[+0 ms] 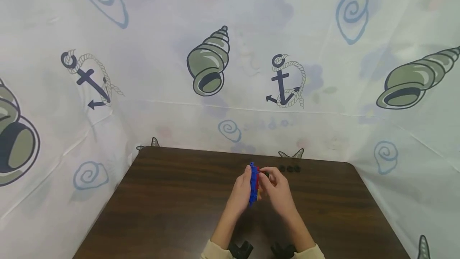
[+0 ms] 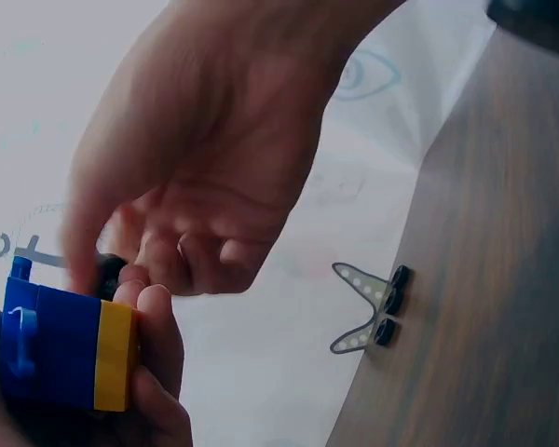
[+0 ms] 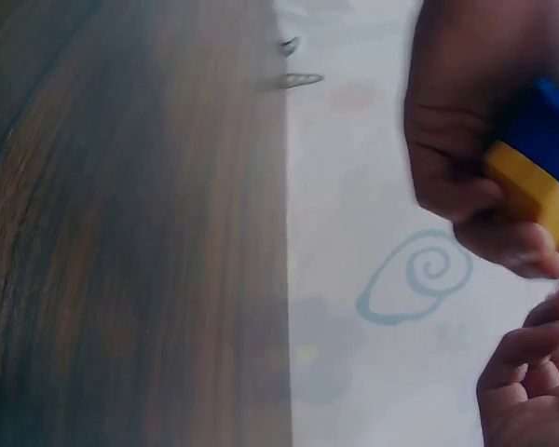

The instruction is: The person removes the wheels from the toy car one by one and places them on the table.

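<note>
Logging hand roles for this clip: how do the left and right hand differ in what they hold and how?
The left hand grips the blue-and-yellow block assembly, fingers wrapped round it; the right hand pinches only a small black piece at its fingertips. The left hand's load is large and bright, the right hand's tiny and dark. Both are raised above the brown table, meeting at the assembly.

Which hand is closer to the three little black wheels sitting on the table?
The right hand. It sits just short of the black wheels. The left hand grips the block toy, farther to the left of them.
</note>
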Demonstrator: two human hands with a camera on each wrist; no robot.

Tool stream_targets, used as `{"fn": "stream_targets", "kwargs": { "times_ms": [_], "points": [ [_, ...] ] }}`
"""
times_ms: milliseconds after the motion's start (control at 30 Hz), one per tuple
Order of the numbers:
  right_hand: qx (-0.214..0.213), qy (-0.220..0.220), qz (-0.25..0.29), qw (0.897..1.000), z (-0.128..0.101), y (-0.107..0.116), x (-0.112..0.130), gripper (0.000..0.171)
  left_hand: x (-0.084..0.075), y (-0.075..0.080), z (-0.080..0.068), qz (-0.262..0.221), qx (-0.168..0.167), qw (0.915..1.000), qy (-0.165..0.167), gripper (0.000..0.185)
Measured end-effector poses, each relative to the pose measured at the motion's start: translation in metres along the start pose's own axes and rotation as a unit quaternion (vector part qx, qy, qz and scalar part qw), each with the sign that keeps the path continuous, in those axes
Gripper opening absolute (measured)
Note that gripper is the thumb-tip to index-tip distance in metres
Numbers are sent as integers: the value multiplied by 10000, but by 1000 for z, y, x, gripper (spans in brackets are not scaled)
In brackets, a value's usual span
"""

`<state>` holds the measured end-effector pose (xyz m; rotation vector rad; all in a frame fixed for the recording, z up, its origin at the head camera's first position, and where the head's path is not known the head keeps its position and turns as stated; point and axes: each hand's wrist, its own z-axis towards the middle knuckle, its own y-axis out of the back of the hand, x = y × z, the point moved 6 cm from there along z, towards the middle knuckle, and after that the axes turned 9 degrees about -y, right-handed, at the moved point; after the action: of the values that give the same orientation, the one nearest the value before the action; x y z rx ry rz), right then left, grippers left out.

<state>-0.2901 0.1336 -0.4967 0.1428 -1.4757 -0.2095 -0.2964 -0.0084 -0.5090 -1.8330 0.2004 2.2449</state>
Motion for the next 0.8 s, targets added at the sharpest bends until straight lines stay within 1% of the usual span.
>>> {"fn": "stream_targets", "kwargs": {
  "times_ms": [100,200,267,367,433,500,567,633,700,800],
  "points": [
    [-9,-182,44,9998,-2,6,-3,28,0,2,-1,-12,50,10000,37,76],
    [-103,-446,278,9986,-2,11,-10,29,-1,1,-3,-108,130,9998,100,72],
    [-197,-635,462,9967,-2,16,-16,30,-1,0,-5,-262,147,9994,172,68],
    [-237,-942,675,9930,-1,25,-25,34,-2,-1,-8,-482,30,9983,333,63],
    [-265,-1130,703,9908,0,35,-32,35,-1,-2,-12,-599,-93,9972,444,64],
    [-256,-1312,675,9887,1,45,-40,37,-1,-1,-15,-692,-258,9961,481,64],
    [-260,-1435,603,9875,2,55,-46,38,-1,0,-17,-768,-413,9952,449,63],
    [-300,-1457,424,9880,3,68,-52,39,-1,1,-17,-811,-531,9947,355,56],
    [-381,-1440,274,9885,5,80,-58,42,-1,1,-16,-637,-631,9955,305,53],
    [-545,-1431,9,9882,9,99,-66,44,0,0,-14,-328,-679,9969,217,50]
  ]
}}
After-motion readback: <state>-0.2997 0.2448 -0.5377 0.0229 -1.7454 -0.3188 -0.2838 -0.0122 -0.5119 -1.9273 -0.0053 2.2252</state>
